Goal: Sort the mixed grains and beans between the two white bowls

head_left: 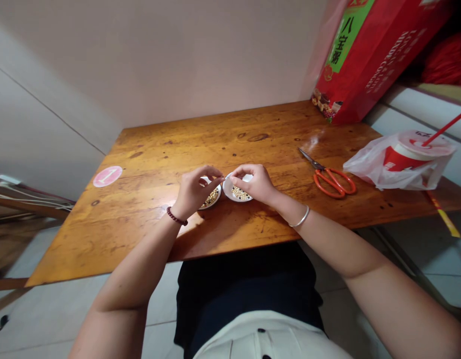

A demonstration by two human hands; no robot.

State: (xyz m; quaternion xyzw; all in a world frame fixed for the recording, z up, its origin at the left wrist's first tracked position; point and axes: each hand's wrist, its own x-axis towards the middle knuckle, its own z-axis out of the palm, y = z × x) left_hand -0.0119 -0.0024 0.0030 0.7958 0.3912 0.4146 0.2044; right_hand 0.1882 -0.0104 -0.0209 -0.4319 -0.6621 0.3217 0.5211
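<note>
Two small white bowls stand side by side on the wooden table. Pale and dark beads or beans lie in both the left bowl and the right bowl. My left hand is over the left bowl, its thumb and fingertips pinched together. Over the right bowl is my right hand, also in a pinch. The fingertips of both hands nearly meet above the gap between the bowls. Whatever they hold is too small to make out.
On the table, orange-handled scissors lie right of the bowls. Farther right is a red-and-white cup in a plastic bag, with a straw. A red box stands at the back right. A round pink label is at the left.
</note>
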